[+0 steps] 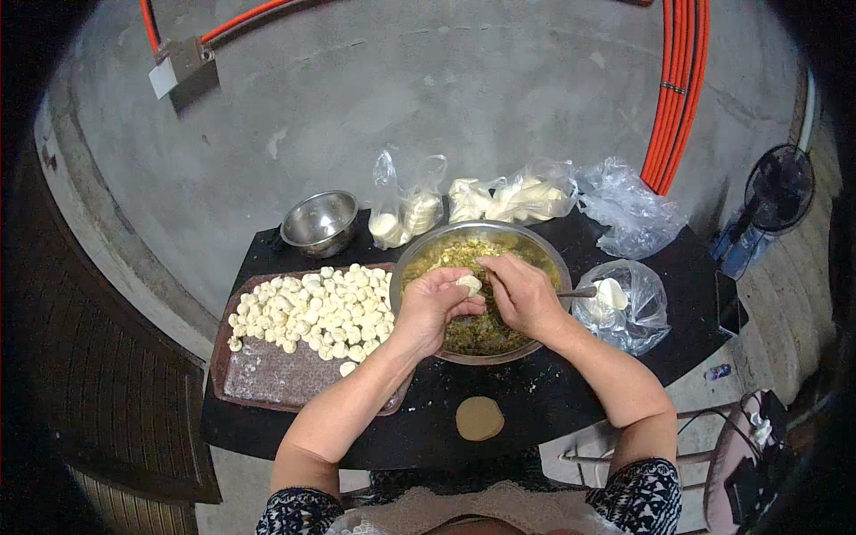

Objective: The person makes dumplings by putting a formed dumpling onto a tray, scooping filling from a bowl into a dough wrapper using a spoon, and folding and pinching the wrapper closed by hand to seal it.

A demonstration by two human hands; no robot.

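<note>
My left hand (438, 301) holds a small pale dumpling (469, 285) between thumb and fingers, above a large steel bowl (567, 267) of chopped green and yellow filling (475, 338). Close to its right is my right hand (521, 294), its thumb and forefinger near the dumpling; whether it grips anything is hidden. A utensil's handle (578, 292) leans over the bowl's right rim. On the left, a brown tray (267, 384) bears many small round dumplings (314, 307). To the right, white round wrappers (610, 294) lie in an open clear plastic bag (652, 321).
Behind the large bowl stand a small steel bowl (321, 217), bags of pale wrappers (421, 207) and a crumpled clear bag (628, 207). A round tan disc (479, 418) lies on the black table (414, 441) near its front edge. A dark phone-like object (729, 304) is at the right edge.
</note>
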